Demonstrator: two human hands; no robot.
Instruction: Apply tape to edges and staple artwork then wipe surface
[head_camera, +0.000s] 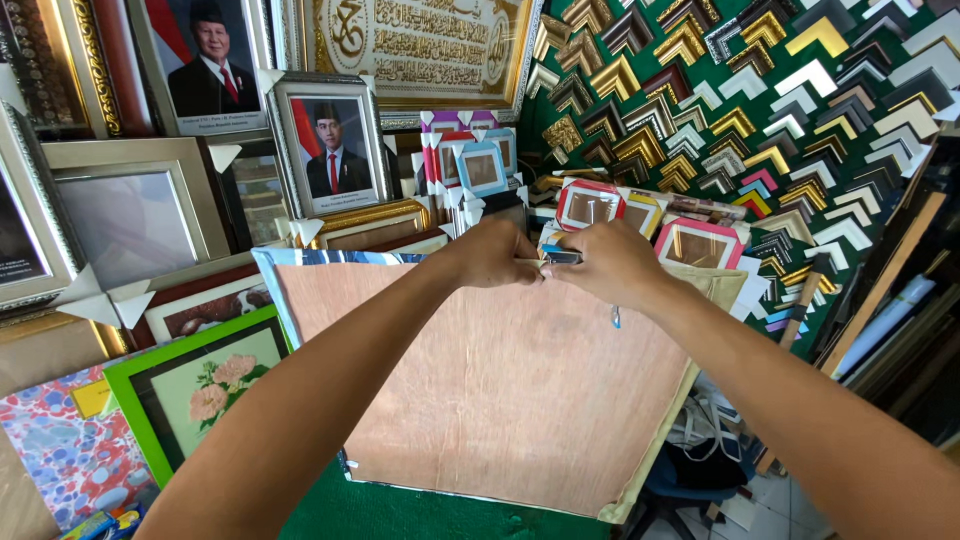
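A large frame lies face down before me, its brown plywood backing board (520, 380) up, with a shiny silvery edge along the left and top. My left hand (492, 252) and my right hand (608, 262) meet at the board's far edge. Both pinch a small dark metal piece (562, 257) there, fingers closed on it. What the piece is exactly I cannot tell. A thin light-blue bit (616, 317) hangs just below my right hand.
Framed pictures and empty frames stand stacked at the left and behind, including a green-framed flower picture (205, 385) and small colourful frames (590, 205). A wall of frame-corner samples (760, 100) fills the right. A hammer (800, 300) leans at the right. Green table cover (420, 515) shows below.
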